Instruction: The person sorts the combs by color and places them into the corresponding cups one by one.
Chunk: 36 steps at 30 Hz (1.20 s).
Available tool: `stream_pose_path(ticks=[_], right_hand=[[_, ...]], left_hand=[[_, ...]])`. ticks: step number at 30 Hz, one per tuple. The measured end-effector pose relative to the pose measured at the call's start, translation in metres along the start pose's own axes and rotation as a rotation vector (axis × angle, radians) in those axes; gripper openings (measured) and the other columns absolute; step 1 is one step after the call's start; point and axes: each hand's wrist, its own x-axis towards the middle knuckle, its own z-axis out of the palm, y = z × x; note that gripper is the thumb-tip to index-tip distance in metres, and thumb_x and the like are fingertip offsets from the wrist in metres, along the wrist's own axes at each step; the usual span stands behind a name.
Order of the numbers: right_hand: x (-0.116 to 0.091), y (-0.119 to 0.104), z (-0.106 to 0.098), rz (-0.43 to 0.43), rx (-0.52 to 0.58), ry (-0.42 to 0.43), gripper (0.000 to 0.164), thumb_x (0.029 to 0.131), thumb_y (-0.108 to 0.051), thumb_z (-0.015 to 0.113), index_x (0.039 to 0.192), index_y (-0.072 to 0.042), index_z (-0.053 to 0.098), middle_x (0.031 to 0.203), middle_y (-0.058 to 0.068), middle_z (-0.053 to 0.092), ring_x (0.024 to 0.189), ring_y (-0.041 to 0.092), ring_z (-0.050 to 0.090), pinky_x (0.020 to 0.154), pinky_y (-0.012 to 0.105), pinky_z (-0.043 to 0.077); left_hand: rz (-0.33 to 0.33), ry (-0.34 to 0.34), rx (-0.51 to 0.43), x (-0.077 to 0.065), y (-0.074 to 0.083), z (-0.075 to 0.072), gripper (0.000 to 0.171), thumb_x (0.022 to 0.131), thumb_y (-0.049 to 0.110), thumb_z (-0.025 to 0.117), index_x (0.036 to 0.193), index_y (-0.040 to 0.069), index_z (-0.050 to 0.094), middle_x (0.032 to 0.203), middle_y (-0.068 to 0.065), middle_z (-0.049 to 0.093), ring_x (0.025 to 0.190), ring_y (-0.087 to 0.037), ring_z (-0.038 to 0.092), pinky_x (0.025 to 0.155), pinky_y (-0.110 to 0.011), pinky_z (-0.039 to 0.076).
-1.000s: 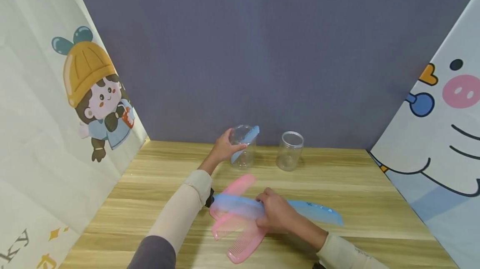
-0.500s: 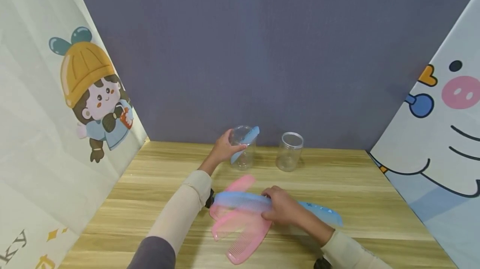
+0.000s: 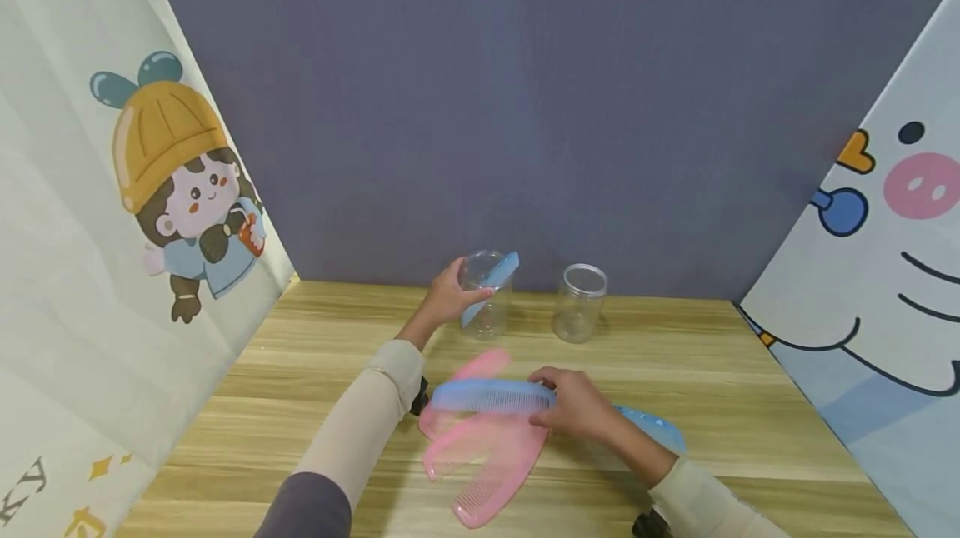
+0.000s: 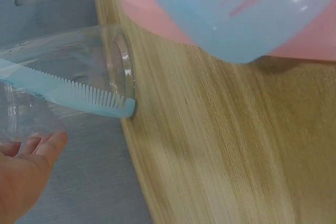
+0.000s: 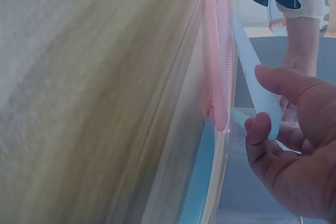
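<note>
My left hand (image 3: 452,295) holds the rim of a clear plastic jar (image 3: 491,323), fingers on the far left side and thumb across the near side. Inside leans a blue comb (image 3: 501,270), its upper end sticking out. My right hand (image 3: 576,406) pinches the right end of another blue comb (image 3: 487,396) between thumb and fingers. In the right wrist view this held comb (image 5: 254,77) slants away from the pink combs (image 5: 219,66), its gripped end farther from the table. Those pink combs overlap in a fan under it on the table.
A second clear jar (image 3: 577,317) stands upright to the right of the held one, near the grey back wall (image 3: 637,146). One more blue comb (image 3: 654,428) lies on the wooden table (image 3: 712,371), partly hidden behind the right forearm. Printed side panels flank the table.
My right hand has moved right and slightly away from me, bringing the pinched blue comb a little to the right over the pink combs. The left hand and jar have stayed put.
</note>
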Motion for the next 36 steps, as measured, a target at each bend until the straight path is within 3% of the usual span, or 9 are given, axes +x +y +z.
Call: stream_pose_path(ticks=[6,12,18,25,36], right_hand=[[0.002,0.001,-0.005,0.027,-0.008,0.053,0.054,0.070,-0.022,0.093,0.115,-0.005,0.071,0.094,0.002,0.073,0.083,0.011,0.064,0.070,0.025,0.054],[0.005,0.005,-0.009,0.072,0.061,0.089,0.054,0.072,-0.022,0.093,0.119,-0.006,0.072,0.098,0.002,0.073,0.082,0.011,0.062,0.066,0.022,0.052],[0.006,0.007,-0.015,0.122,0.132,0.094,0.056,0.073,-0.020,0.092,0.123,-0.007,0.070,0.089,0.001,0.068,0.076,0.013,0.056,0.060,0.023,0.047],[0.008,0.010,-0.018,0.113,0.168,0.085,0.055,0.074,-0.020,0.092,0.123,-0.005,0.071,0.085,0.001,0.071,0.073,0.012,0.056,0.058,0.023,0.047],[0.013,0.017,-0.027,0.097,0.229,0.101,0.053,0.073,-0.021,0.092,0.119,-0.003,0.075,0.097,0.008,0.078,0.081,0.011,0.066,0.062,0.020,0.054]], left_hand=[[0.007,-0.012,-0.023,-0.001,0.000,0.000,0.102,0.085,0.047,0.080,0.160,0.003,0.026,0.160,-0.020,0.040,0.145,-0.039,0.044,0.121,-0.049,0.039],[0.012,-0.014,-0.021,0.000,-0.002,0.000,0.102,0.086,0.047,0.080,0.159,0.003,0.026,0.160,-0.020,0.040,0.145,-0.038,0.044,0.121,-0.048,0.039],[0.018,-0.021,-0.029,-0.001,-0.001,-0.001,0.102,0.086,0.047,0.080,0.160,0.003,0.026,0.161,-0.019,0.040,0.146,-0.038,0.043,0.121,-0.048,0.038],[0.017,-0.020,-0.018,-0.001,-0.001,-0.001,0.100,0.088,0.046,0.079,0.160,0.003,0.026,0.160,-0.019,0.040,0.146,-0.037,0.043,0.121,-0.047,0.039],[0.011,-0.024,-0.022,-0.003,0.002,-0.002,0.100,0.088,0.047,0.078,0.160,0.003,0.025,0.161,-0.019,0.040,0.146,-0.038,0.043,0.121,-0.048,0.039]])
